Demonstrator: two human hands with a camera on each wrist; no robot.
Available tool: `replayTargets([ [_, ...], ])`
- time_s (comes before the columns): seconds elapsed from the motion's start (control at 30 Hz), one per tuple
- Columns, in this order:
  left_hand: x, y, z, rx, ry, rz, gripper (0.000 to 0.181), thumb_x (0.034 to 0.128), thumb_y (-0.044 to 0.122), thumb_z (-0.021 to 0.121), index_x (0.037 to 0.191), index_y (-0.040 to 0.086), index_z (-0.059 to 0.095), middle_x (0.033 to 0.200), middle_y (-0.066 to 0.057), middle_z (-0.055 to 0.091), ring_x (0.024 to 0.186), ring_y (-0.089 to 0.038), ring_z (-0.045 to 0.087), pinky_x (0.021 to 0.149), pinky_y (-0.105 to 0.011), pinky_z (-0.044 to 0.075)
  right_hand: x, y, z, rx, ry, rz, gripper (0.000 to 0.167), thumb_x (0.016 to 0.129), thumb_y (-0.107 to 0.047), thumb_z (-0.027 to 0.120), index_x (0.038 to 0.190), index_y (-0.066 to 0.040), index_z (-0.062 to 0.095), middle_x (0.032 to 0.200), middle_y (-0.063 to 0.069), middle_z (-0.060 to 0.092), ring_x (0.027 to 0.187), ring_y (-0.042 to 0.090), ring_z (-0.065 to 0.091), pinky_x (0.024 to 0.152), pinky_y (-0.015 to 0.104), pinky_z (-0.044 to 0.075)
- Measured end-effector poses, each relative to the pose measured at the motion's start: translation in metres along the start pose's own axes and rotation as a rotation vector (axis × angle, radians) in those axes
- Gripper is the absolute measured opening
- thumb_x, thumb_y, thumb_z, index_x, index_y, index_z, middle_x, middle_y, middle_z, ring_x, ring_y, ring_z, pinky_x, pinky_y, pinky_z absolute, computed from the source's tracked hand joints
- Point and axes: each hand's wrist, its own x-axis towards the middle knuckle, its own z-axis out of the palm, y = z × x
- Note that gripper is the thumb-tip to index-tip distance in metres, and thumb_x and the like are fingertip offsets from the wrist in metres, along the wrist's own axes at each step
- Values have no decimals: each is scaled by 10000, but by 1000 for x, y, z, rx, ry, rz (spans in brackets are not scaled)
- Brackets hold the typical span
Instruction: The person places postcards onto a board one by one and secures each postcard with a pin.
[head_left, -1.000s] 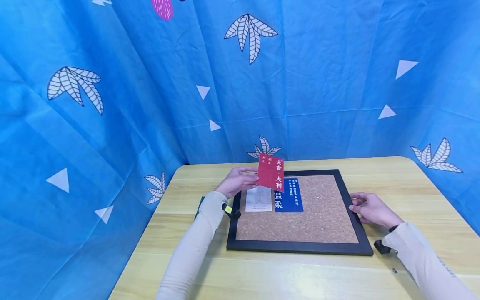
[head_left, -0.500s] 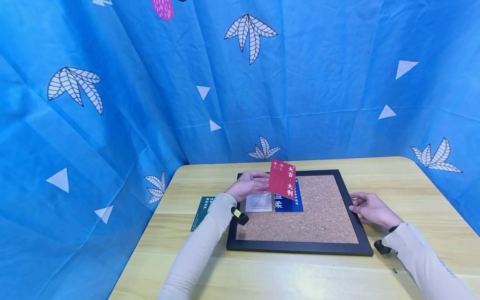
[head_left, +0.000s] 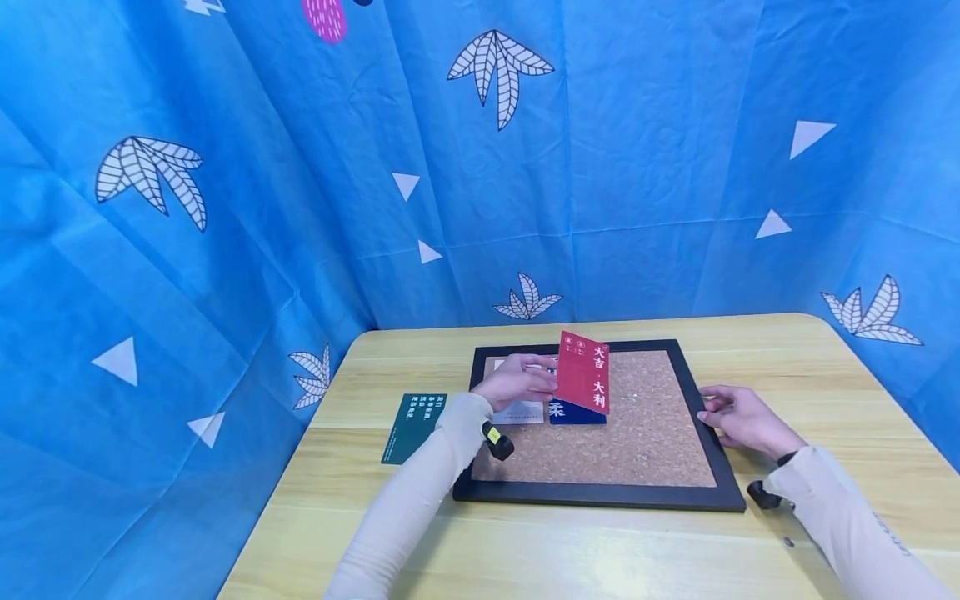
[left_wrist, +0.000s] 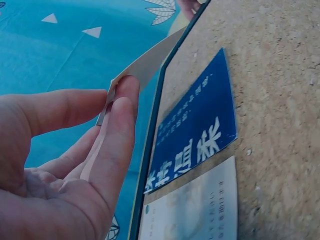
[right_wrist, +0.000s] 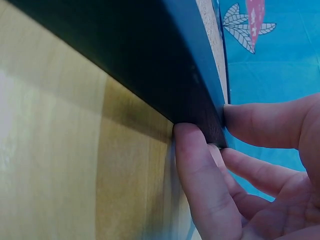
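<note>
My left hand (head_left: 516, 380) pinches the left edge of a red card (head_left: 585, 372) with white lettering, thumb against fingers. The card is tilted above a black-framed cork board (head_left: 600, 493). In the left wrist view the card's pale back (left_wrist: 150, 60) faces the camera. On the cork lie a blue card (left_wrist: 200, 115) with white characters and, beside it, a white card (left_wrist: 200, 210). The head view shows both partly covered by the red card and my left hand. My right hand (head_left: 750, 422) holds the board's right edge, thumb (right_wrist: 260, 125) on the frame and fingers along its side.
A green card (head_left: 411, 427) with white text lies on the wooden table (head_left: 525, 554), left of the board. Blue patterned cloth (head_left: 637, 167) hangs behind and to the left. A small dark spot (head_left: 788, 542) is on the table near the right sleeve.
My left hand has carried the red card rightward and somewhat lower, over the blue card. The green card has come into fuller view. My right hand stays at the board's edge.
</note>
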Motion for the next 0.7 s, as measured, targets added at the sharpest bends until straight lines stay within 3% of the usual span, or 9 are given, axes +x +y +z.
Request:
replayTargets([
  [0.4, 3, -8, 21, 10, -8, -37, 381, 926, 9, 728, 1293, 33, 632, 1128, -172, 771, 999, -266, 779, 951, -431, 600, -1, 0, 0, 15, -8, -3, 569, 1040, -114, 571, 1501, 138, 353, 1190, 223, 533, 960, 200, 598, 678, 327, 581],
  [0.7, 11, -17, 32, 66, 30, -64, 353, 920, 5, 735, 1260, 37, 646, 1008, -150, 789, 897, -246, 794, 817, -338, 638, -3, -2, 0, 20, -8, -8, 569, 1039, -112, 567, 1498, 143, 351, 1184, 223, 535, 926, 191, 590, 660, 320, 574],
])
